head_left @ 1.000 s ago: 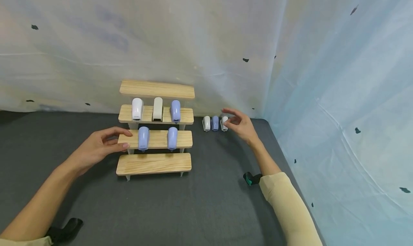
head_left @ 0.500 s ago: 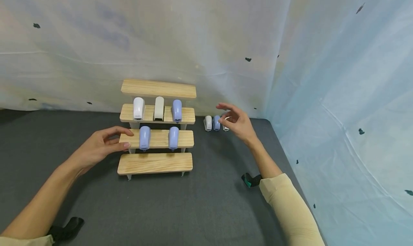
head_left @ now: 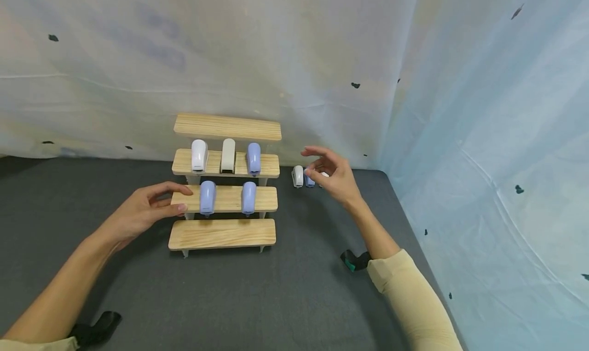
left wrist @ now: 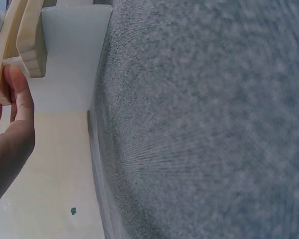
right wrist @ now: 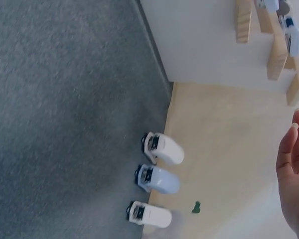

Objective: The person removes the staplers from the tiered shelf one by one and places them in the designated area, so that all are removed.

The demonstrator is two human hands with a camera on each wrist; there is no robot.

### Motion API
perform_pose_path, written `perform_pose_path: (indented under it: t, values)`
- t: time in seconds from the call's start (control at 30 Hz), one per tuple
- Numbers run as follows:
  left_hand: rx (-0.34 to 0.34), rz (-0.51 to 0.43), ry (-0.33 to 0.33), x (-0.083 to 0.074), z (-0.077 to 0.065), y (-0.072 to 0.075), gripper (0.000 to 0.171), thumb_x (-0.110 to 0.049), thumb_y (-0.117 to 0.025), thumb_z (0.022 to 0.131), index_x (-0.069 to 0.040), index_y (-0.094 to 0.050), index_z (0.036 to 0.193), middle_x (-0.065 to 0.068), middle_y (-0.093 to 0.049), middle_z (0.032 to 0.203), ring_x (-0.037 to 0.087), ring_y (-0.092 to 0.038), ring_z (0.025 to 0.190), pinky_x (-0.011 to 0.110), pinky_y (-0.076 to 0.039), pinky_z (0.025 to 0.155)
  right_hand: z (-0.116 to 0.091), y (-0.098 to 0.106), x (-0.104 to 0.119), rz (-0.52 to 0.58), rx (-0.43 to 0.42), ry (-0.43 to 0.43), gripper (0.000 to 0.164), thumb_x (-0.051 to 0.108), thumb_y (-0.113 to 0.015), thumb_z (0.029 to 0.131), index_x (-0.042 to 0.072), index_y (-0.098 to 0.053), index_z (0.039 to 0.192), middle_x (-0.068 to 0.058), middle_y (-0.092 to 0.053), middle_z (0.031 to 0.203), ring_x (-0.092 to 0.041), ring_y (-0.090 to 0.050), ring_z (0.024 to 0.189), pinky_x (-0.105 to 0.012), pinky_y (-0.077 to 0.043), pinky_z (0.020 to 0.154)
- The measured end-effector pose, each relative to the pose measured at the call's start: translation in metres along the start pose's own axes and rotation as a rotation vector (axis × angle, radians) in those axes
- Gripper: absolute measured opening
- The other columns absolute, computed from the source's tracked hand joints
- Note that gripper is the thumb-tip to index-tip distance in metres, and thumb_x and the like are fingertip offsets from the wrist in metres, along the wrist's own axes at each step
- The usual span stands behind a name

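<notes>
My left hand [head_left: 138, 213] pinches the left end of a board on the wooden tiered rack [head_left: 221, 233]; the left wrist view shows the thumb against that board [left wrist: 2, 74]. Two blue mini staplers stand on this tier. On the tier behind are a white stapler [head_left: 199, 156], a beige stapler [head_left: 228, 156] and a blue stapler [head_left: 253, 158]. My right hand [head_left: 336, 180], loosely bent, holds nothing above three more staplers on the table: white [right wrist: 169, 150], blue [right wrist: 162, 180] and white [right wrist: 154, 215]. In the head view it partly hides two of these.
The rack's top board [head_left: 227, 126] and lowest board carry no staplers. A pale sheet [head_left: 294, 60] hangs behind the dark grey table [head_left: 230, 300], with another sheet [head_left: 483, 162] on the right. Black straps [head_left: 98, 328] hang at both wrists.
My right hand has moved left and slightly up from the rightmost white stapler, holding nothing. The view has shifted slightly; my left hand stays on the board and the staplers stay in place.
</notes>
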State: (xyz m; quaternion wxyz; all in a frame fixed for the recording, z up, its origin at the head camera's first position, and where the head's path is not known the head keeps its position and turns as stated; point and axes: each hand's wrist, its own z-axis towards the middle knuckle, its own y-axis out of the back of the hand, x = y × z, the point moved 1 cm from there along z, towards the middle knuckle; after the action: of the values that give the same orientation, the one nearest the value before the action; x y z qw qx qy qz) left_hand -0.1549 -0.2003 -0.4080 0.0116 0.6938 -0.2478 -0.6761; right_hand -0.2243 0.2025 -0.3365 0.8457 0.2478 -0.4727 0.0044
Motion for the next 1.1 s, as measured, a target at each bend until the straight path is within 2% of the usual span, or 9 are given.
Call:
perform_pose_path:
  t: [0.07, 0.2, 0.33, 0.5, 0.7, 0.93, 1.0, 1.1]
  values:
    - [0.0, -0.01, 0.002, 0.0, 0.0, 0.0, 0.045, -0.031, -0.067, 0.097, -0.008, -0.054, 0.134, 0.017, -0.036, 0.151, 0.004, -0.063, 0.105, 0.02, -0.049, 0.086, 0.0, -0.003, 0.007, 0.012, 0.005, 0.003, 0.044, -0.012, -0.066, 0.088, -0.012, -0.054, 0.13, -0.024, -0.062, 0.123, -0.04, -0.063, 0.094, -0.039, -0.053, 0.078]
    - [0.0, -0.027, 0.004, 0.002, 0.0, 0.0, 0.045, -0.03, -0.067, 0.097, -0.008, -0.053, 0.134, 0.018, -0.035, 0.151, 0.005, -0.064, 0.104, 0.02, -0.05, 0.084, 0.004, -0.01, 0.016, 0.042, 0.023, 0.023, 0.042, -0.014, -0.065, 0.088, -0.014, -0.054, 0.129, -0.027, -0.061, 0.123, -0.046, -0.062, 0.101, -0.047, -0.053, 0.086]
    - [0.0, -0.036, 0.006, 0.003, -0.001, 0.001, 0.045, -0.029, -0.067, 0.097, -0.007, -0.053, 0.134, 0.018, -0.035, 0.152, 0.006, -0.065, 0.103, 0.02, -0.05, 0.085, 0.008, -0.019, 0.023, 0.079, 0.036, 0.057, 0.042, -0.016, -0.064, 0.087, -0.016, -0.054, 0.128, -0.032, -0.059, 0.123, -0.051, -0.059, 0.104, -0.056, -0.051, 0.087]
    - [0.0, -0.033, 0.014, 0.005, -0.002, 0.001, 0.044, -0.029, -0.067, 0.097, -0.008, -0.054, 0.134, 0.018, -0.034, 0.152, 0.003, -0.064, 0.104, 0.016, -0.048, 0.084, 0.014, -0.029, 0.026, 0.116, 0.059, 0.078, 0.042, -0.016, -0.064, 0.087, -0.016, -0.054, 0.128, -0.036, -0.057, 0.123, -0.053, -0.058, 0.105, -0.059, -0.049, 0.087]
    - [-0.01, -0.04, 0.017, 0.004, -0.002, -0.001, 0.046, -0.03, -0.067, 0.097, -0.008, -0.052, 0.135, 0.018, -0.034, 0.152, 0.001, -0.061, 0.106, 0.021, -0.05, 0.086, 0.019, -0.037, 0.027, 0.137, 0.086, 0.085, 0.042, -0.016, -0.064, 0.088, -0.015, -0.054, 0.129, -0.037, -0.055, 0.124, -0.054, -0.057, 0.106, -0.059, -0.049, 0.088]
    - [-0.008, -0.011, 0.026, 0.003, -0.002, -0.001, 0.047, -0.034, -0.066, 0.098, -0.01, -0.052, 0.136, 0.015, -0.034, 0.153, -0.001, -0.055, 0.114, 0.046, -0.046, 0.099, 0.024, -0.043, 0.027, 0.101, 0.109, 0.05, 0.043, -0.012, -0.068, 0.088, -0.014, -0.055, 0.129, -0.034, -0.057, 0.125, -0.049, -0.058, 0.107, -0.053, -0.05, 0.092]
    - [-0.006, -0.015, 0.024, 0.003, -0.001, -0.001, 0.047, -0.033, -0.066, 0.098, -0.01, -0.052, 0.136, 0.015, -0.034, 0.153, -0.001, -0.055, 0.113, 0.043, -0.047, 0.099, 0.026, -0.044, 0.028, 0.093, 0.11, 0.034, 0.044, -0.011, -0.069, 0.087, -0.013, -0.055, 0.129, -0.033, -0.057, 0.126, -0.047, -0.059, 0.107, -0.051, -0.05, 0.093]
    - [-0.005, -0.022, 0.024, 0.002, 0.0, -0.001, 0.047, -0.033, -0.066, 0.097, -0.01, -0.052, 0.136, 0.016, -0.034, 0.153, -0.001, -0.057, 0.111, 0.029, -0.05, 0.092, 0.029, -0.047, 0.03, 0.092, 0.114, 0.023, 0.044, -0.011, -0.069, 0.087, -0.014, -0.055, 0.129, -0.033, -0.057, 0.126, -0.047, -0.06, 0.107, -0.051, -0.05, 0.094]
